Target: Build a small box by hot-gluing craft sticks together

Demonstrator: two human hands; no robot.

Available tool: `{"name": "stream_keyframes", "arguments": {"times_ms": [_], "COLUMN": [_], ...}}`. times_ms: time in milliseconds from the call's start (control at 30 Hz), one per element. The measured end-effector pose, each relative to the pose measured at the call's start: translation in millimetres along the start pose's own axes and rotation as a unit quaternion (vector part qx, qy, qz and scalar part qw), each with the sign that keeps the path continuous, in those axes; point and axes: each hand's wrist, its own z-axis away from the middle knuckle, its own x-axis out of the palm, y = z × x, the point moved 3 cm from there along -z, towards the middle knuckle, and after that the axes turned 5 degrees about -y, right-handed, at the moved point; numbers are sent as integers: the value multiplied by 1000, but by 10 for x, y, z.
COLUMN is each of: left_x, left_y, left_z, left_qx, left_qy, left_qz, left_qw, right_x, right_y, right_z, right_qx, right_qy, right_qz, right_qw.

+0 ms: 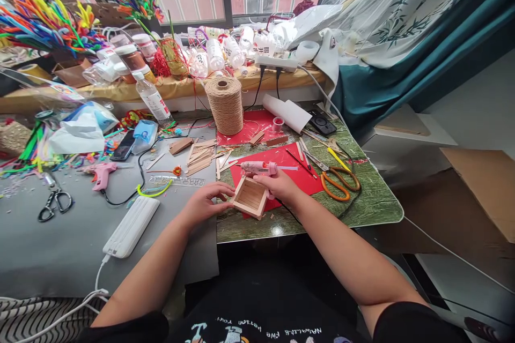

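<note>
A small open wooden box (250, 197) made of craft sticks sits on the green mat near the table's front edge. My left hand (209, 201) lies against its left side, fingers curled on the box's edge. My right hand (279, 185) grips a pink hot glue gun (261, 169) just above the box's far right corner, the nozzle pointing left. Red paper (281, 158) lies under and behind the box.
Loose wooden sticks (201, 155) lie behind the box, beside a twine spool (226, 104). Orange-handled scissors (338, 179) lie right. A second pink glue gun (100, 174), black scissors (54, 201) and a white power strip (131, 225) lie left. Bottles and pipe cleaners crowd the back.
</note>
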Motion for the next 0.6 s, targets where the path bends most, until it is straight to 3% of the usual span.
{"name": "stream_keyframes", "arguments": {"times_ms": [133, 333, 600], "left_x": [-6, -23, -63], "left_y": [3, 0, 101], "left_z": [-2, -12, -44], "left_qx": [-5, -10, -3], "left_qy": [2, -13, -28], "left_qz": [9, -6, -52], "left_qw": [1000, 1000, 998], "right_x": [8, 32, 51], "right_y": [6, -50, -113], "right_z": [5, 29, 75], "right_qx": [43, 25, 59], "right_qy": [-23, -27, -6], "right_qz": [57, 36, 59], "right_qw": [997, 999, 996]}}
